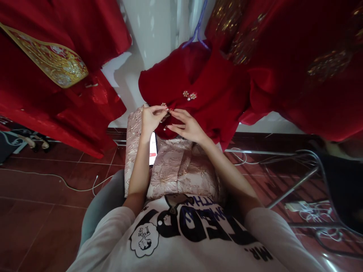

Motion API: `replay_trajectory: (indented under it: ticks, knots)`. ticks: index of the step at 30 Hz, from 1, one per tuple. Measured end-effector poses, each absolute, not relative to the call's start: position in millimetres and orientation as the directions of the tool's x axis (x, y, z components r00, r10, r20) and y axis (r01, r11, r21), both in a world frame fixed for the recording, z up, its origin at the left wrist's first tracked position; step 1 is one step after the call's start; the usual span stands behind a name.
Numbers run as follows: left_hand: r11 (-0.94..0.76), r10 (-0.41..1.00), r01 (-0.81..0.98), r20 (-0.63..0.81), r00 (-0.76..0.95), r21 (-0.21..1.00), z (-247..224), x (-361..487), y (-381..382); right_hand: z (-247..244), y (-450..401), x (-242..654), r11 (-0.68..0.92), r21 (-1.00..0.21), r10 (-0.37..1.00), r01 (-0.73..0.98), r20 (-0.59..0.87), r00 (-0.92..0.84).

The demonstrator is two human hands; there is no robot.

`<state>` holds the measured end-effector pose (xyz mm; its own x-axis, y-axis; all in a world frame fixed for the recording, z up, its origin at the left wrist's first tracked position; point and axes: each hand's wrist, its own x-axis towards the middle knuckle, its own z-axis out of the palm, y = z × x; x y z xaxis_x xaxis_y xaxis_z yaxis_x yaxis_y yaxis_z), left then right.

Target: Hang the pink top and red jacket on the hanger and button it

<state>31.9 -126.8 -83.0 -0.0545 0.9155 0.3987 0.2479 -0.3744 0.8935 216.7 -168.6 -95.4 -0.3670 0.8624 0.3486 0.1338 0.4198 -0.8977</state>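
Observation:
A red garment point(227, 87) hangs from a purple hanger point(195, 34) in front of me, its lower part spread over my lap. Gold and pearl-like beaded flowers point(189, 95) sit on its front. More beaded ornament point(164, 118) shows at my fingertips, partly covered. My left hand point(151, 118) is closed in a pinch on this ornament. From the right, my right hand point(187, 126) meets it, the upper fingertips pressed together at the same spot and a lower finger apart from them. Whatever tiny thing lies between the right fingertips is hidden.
Pinkish brocade cloth point(172, 172) covers my lap, with a lit phone point(152, 149) lying by my left forearm. Red garments with gold embroidery point(61, 68) hang at both sides. A black chair point(340, 185) and coiled white cables point(317, 211) are at right; shoes point(44, 144) stand at left.

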Motion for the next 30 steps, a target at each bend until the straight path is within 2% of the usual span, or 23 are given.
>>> replay_trajectory:
  ticks: [7, 17, 21, 25, 27, 30]
  knots:
    - [-0.382, 0.912, 0.279, 0.409, -0.042, 0.881, -81.5, 28.6, -127.2, -94.8, -170.6, 214.6, 0.431, -0.887, 0.861, 0.168, 0.348, -0.370]
    - [-0.339, 0.940, 0.124, 0.341, 0.005, 0.932, -95.0, 25.0, -116.1, -94.1, -169.3, 216.4, 0.396, -0.900, 0.867, 0.181, 0.301, -0.397]
    - [-0.232, 0.973, 0.150, 0.226, 0.053, 0.961, -99.8, 15.6, -115.1, -76.9, -169.5, 230.3, 0.391, -0.887, 0.870, 0.246, 0.270, -0.412]
    - [-0.131, 0.975, 0.403, 0.043, 0.220, 0.906, -106.6, 3.4, -116.9, -59.3, -174.4, 251.0, 0.276, -0.856, 0.940, 0.438, 0.144, -0.310]
    - [-0.136, 0.951, 0.538, -0.044, 0.307, 0.832, -108.2, 0.5, -118.3, -56.7, -176.2, 259.1, 0.231, -0.755, 0.958, 0.613, 0.066, -0.279]
    - [-0.174, 0.908, 0.576, -0.097, 0.408, 0.798, -106.9, 1.5, -119.9, -61.6, -176.4, 260.5, 0.229, -0.567, 0.965, 0.792, 0.026, -0.260]
